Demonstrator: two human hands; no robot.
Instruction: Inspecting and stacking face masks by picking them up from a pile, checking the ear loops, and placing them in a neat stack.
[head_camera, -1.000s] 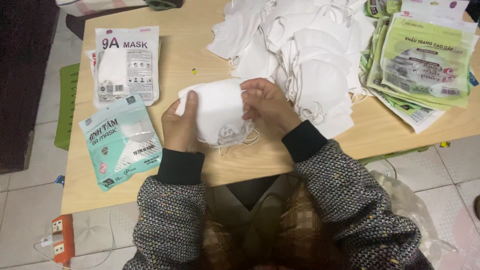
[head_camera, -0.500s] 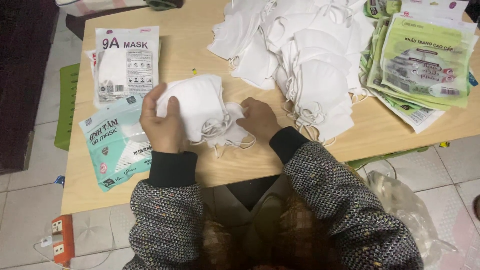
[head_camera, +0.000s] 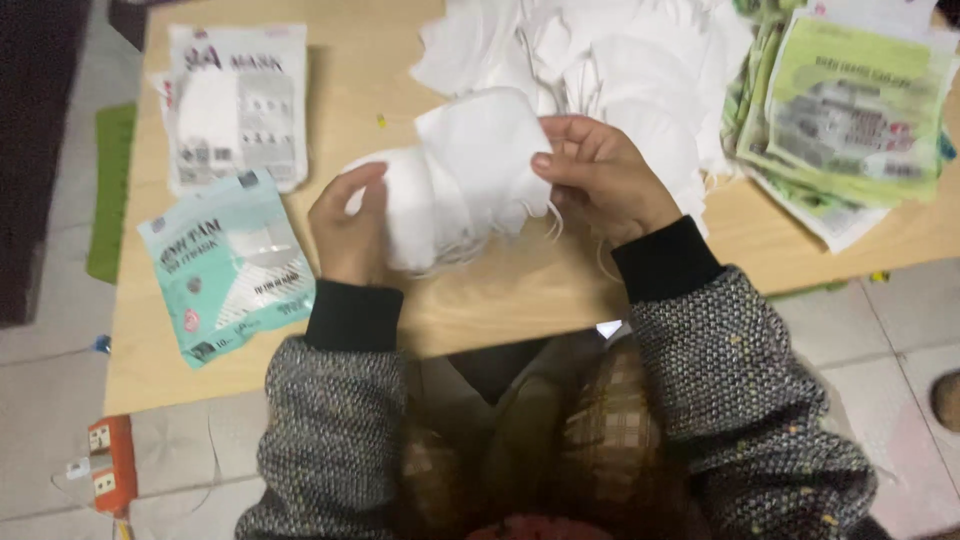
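Both hands hold a small stack of white folded face masks (head_camera: 455, 185) just above the wooden table (head_camera: 520, 295). My left hand (head_camera: 348, 228) grips the stack's left end from behind. My right hand (head_camera: 598, 175) pinches the top mask's right edge with thumb and fingers. Thin ear loops dangle under the stack. A large heap of loose white masks (head_camera: 620, 70) lies right behind the hands.
A teal mask packet (head_camera: 228, 265) and a white mask packet (head_camera: 238, 105) lie at the table's left. Green and white empty packets (head_camera: 850, 120) pile up at the right. An orange power strip (head_camera: 108, 465) lies on the tiled floor, lower left.
The mask stack has shifted right and tilted up. My right hand rose from the table to the stack's right edge, and my left hand now holds it from below-left.
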